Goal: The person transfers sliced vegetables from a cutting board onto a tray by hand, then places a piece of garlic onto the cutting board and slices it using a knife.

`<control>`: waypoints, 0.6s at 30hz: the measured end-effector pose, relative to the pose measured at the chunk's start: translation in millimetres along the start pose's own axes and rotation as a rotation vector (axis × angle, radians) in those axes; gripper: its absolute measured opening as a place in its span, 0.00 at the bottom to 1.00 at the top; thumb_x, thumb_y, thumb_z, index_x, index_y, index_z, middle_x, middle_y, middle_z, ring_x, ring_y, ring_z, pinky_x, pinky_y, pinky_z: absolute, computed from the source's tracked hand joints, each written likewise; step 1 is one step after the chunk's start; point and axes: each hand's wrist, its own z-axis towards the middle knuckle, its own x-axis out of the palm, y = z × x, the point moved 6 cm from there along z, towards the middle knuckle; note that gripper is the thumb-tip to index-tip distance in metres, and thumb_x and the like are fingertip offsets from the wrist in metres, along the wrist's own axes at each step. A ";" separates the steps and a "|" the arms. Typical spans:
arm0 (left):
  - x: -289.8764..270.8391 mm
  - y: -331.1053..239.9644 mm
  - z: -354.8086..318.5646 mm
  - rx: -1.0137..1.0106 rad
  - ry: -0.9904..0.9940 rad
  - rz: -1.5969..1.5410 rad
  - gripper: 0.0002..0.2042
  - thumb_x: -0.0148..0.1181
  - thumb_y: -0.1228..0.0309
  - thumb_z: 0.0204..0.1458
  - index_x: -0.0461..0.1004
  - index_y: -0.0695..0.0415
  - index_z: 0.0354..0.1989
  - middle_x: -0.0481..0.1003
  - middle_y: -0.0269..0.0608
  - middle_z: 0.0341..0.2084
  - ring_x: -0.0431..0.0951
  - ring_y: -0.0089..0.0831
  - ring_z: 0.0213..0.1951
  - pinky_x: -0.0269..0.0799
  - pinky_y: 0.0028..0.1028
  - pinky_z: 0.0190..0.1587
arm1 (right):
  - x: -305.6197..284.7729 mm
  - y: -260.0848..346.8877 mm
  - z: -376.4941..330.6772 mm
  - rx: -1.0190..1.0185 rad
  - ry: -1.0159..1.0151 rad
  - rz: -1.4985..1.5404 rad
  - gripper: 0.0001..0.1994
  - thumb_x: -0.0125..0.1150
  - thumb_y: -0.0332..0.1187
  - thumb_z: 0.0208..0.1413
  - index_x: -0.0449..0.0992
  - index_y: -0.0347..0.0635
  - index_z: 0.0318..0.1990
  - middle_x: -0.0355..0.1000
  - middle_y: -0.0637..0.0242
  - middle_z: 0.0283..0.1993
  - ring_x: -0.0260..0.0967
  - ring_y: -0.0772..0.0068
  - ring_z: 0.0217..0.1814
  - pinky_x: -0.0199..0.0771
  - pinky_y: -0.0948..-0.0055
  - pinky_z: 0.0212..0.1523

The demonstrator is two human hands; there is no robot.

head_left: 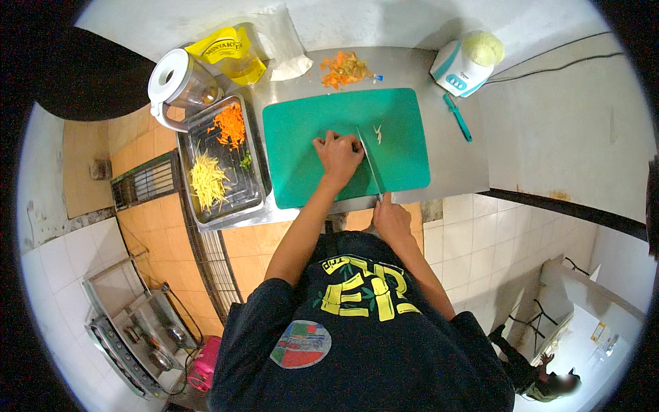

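A green cutting board (295,180) lies on the metal counter in front of me. My right hand (392,221) grips the handle of a kitchen knife (373,168), whose blade points away from me, its tip over the board. Just left of the blade, my left hand (340,158) rests on the board with curled fingers pressed together. Whatever is under those fingertips is hidden. A few thin pale slivers (378,134) lie on the board to the right of the blade.
At left, a metal tray (257,172) holds orange shreds (230,126), pale yellow strips (208,180) and green bits. Behind stand a lidded jug (169,82), yellow pouch (237,55) and peelings (345,71). A teal-handled tool (458,120) lies by a white appliance (458,69). Someone sits lower right.
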 end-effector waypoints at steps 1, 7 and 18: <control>0.2 0.7 -0.5 0.004 0.005 -0.001 0.05 0.71 0.65 0.37 0.80 0.45 0.17 0.77 0.32 0.17 0.74 0.34 0.37 0.58 0.44 0.45 | -1.0 0.9 -0.4 -0.020 -0.014 -0.022 0.18 0.50 0.41 0.66 0.66 0.33 0.50 0.76 0.42 0.26 0.77 0.38 0.29 0.75 0.43 0.31; 0.2 0.5 -0.7 0.005 -0.014 -0.010 0.04 0.71 0.65 0.38 0.80 0.46 0.18 0.77 0.32 0.17 0.75 0.35 0.38 0.57 0.43 0.45 | -7.7 -1.9 -1.9 -0.003 0.012 -0.082 0.16 0.51 0.42 0.66 0.66 0.36 0.49 0.77 0.45 0.26 0.78 0.41 0.28 0.77 0.45 0.31; 3.5 3.3 0.2 -0.023 0.004 0.005 0.04 0.71 0.64 0.39 0.82 0.46 0.20 0.79 0.32 0.21 0.75 0.36 0.39 0.57 0.44 0.45 | -19.5 -3.2 1.9 0.041 0.084 -0.090 0.16 0.54 0.44 0.64 0.67 0.40 0.48 0.78 0.46 0.30 0.79 0.41 0.35 0.77 0.40 0.35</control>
